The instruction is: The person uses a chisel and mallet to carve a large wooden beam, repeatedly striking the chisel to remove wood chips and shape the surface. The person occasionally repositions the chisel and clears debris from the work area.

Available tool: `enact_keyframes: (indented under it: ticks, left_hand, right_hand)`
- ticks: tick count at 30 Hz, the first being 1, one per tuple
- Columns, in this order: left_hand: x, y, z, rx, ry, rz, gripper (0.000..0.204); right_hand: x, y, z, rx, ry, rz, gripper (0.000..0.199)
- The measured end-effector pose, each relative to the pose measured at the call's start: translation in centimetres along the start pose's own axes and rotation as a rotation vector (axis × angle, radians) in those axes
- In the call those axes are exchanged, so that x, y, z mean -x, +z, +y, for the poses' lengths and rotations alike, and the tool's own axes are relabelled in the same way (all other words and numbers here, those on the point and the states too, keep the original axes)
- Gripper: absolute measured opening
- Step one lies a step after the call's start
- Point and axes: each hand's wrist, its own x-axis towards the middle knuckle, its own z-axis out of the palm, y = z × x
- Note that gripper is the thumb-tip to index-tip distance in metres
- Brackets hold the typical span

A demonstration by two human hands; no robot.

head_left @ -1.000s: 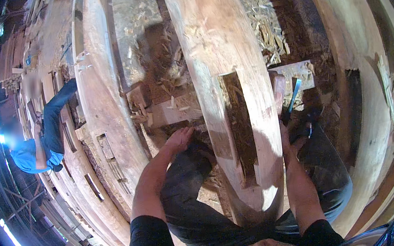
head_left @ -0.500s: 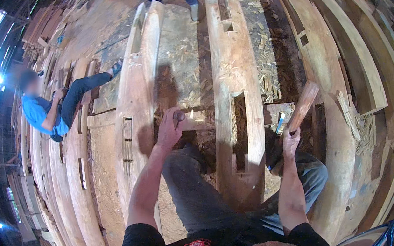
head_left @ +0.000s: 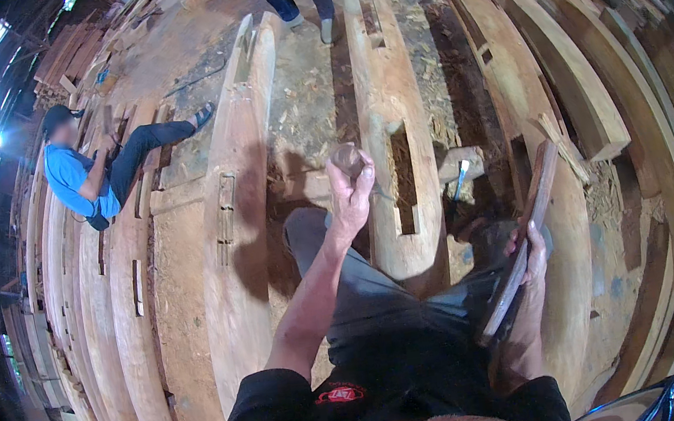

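The beam [head_left: 381, 189] is pale yellow-brown wood, lying lengthwise, its near end rounded. A long rectangular slot [head_left: 403, 174] runs along it toward that end, rough and brown inside; smaller cut-outs [head_left: 371, 23] sit close to the far end. The wooden bar [head_left: 536, 196] is long, straight and flat-sided, reddish brown, paler at its lower tip. Gripped partway along, it slants in the air, out past the beam's right edge, with its upper end leaning away. The round-ended piece [head_left: 345, 157] is held up beside the beam's left edge, brownish end upward, the rest hidden.
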Motion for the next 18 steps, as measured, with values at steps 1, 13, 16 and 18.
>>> enact_keyframes:
  ticks: [1,13,16,18]
  left_hand:
    - [0.7,-0.1,0.4,-0.040,-0.122,0.013,0.040]
    - [-0.6,4.1,-2.2,0.066,-0.249,-0.134,0.036]
    - [-3.2,5.4,-2.4,0.055,-0.536,-0.105,0.025]
    - [-4.1,5.4,-3.0,-0.208,-0.303,-0.286,0.015]
  right_hand:
    - [1.4,-0.4,0.8,-0.003,0.002,-0.004,0.040]
    - [2.9,-3.4,3.2,-0.199,0.021,-0.081,0.051]
    - [4.6,-4.7,3.6,-0.276,0.084,-0.213,0.057]
    - [7.4,-1.9,4.3,-0.417,0.212,-0.095,0.058]
